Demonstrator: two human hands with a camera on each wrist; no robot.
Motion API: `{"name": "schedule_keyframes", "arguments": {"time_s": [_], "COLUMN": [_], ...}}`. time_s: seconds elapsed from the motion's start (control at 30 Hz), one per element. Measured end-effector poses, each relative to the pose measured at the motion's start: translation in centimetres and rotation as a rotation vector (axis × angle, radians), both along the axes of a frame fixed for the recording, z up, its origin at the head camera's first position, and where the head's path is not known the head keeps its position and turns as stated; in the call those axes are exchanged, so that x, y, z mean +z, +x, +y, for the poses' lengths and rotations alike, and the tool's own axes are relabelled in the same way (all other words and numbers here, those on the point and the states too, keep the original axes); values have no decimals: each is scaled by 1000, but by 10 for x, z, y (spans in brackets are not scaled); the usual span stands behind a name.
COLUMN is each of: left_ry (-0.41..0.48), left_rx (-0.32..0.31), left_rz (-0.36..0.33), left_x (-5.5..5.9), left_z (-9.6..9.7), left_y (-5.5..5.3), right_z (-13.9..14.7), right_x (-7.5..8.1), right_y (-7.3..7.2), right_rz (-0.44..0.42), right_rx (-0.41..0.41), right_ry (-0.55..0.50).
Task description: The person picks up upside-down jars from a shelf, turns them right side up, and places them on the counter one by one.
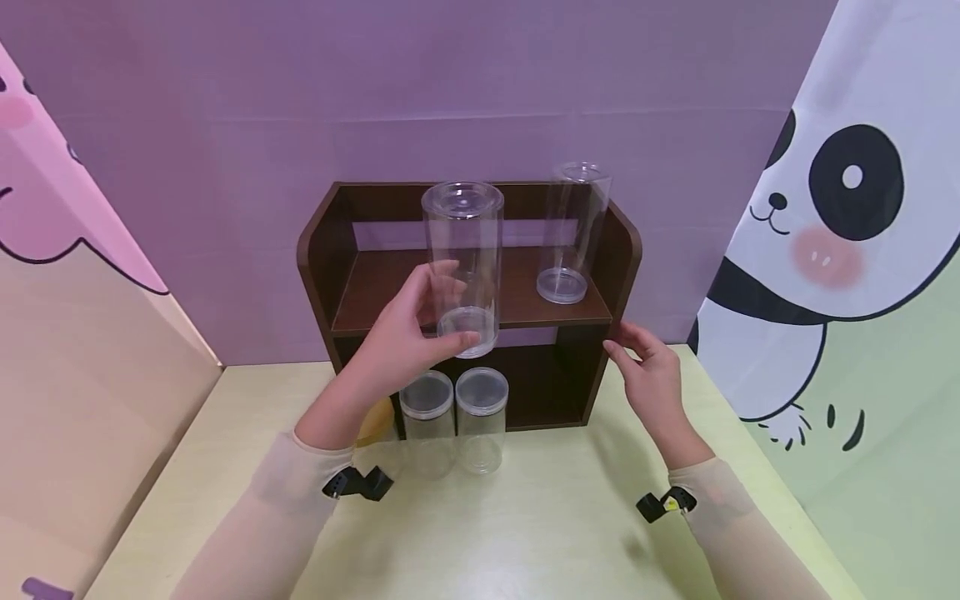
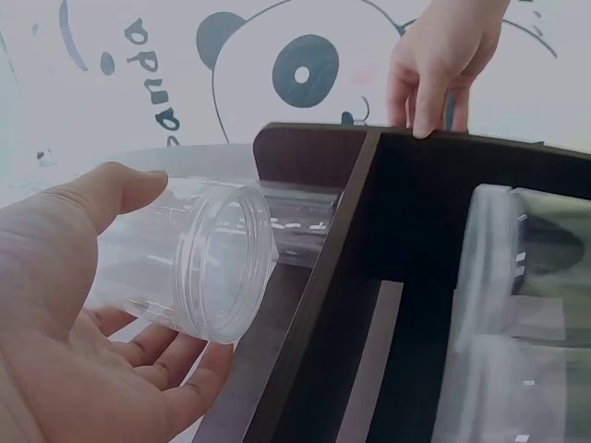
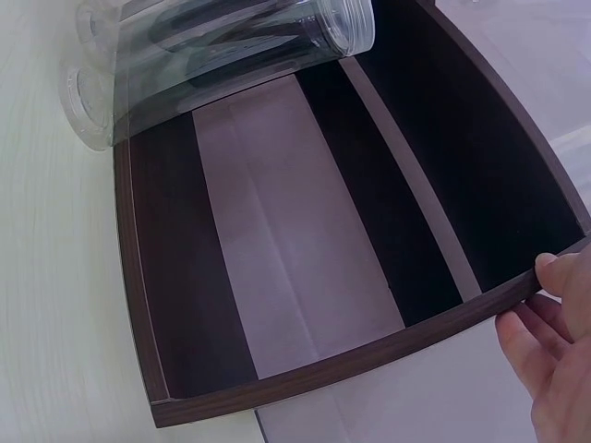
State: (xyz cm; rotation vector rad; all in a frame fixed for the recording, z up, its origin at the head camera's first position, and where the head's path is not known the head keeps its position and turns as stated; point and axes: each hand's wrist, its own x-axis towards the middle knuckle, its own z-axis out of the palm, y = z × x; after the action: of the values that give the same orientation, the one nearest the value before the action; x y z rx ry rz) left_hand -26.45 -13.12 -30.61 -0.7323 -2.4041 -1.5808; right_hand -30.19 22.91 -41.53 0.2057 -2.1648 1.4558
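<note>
A clear plastic jar (image 1: 465,242) is held upright in front of the upper level of a dark brown two-level shelf (image 1: 378,279). My left hand (image 1: 397,342) grips its lower part, thumb on the near side and fingers around the back; in the left wrist view the jar's round end (image 2: 226,263) shows past the fingers. My right hand (image 1: 652,375) holds the front edge of the shelf's right side panel (image 3: 369,355), thumb on the edge and fingers on the outer side. Another clear jar (image 1: 576,229) stands at the right of the upper level.
Two clear jars with greyish lids (image 1: 482,421) (image 1: 428,425) stand on the pale table (image 1: 540,517) before the shelf. Left of them, a yellow-lidded jar (image 1: 377,422) is partly hidden by my left wrist. A purple backdrop (image 1: 480,75) hangs behind the shelf.
</note>
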Motion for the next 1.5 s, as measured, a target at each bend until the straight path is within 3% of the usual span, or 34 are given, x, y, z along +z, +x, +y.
{"name": "schedule_keyframes", "arguments": {"time_s": [0.47,0.8,1.03,1.4,1.5], "left_ry": [2,-28,-10,-21,-23], "left_rx": [-64,-86,-106,-119,-120], "left_rz": [15,-54,-88,-103,-107], "left_x": [-41,-69,-89,-112,-116], "left_z": [-13,-16,-13,-10,-10], "left_y": [40,69,77,78,77], "right_z": [-1,-4,-5,-3,-4], "right_x": [0,1,1,1,2], "right_y": [3,3,4,5,9], "right_rz": [11,32,16,11,58], "right_rx": [-3,-14,3,-11,-41], "right_ry": [0,-13,-43,-17,-20]}}
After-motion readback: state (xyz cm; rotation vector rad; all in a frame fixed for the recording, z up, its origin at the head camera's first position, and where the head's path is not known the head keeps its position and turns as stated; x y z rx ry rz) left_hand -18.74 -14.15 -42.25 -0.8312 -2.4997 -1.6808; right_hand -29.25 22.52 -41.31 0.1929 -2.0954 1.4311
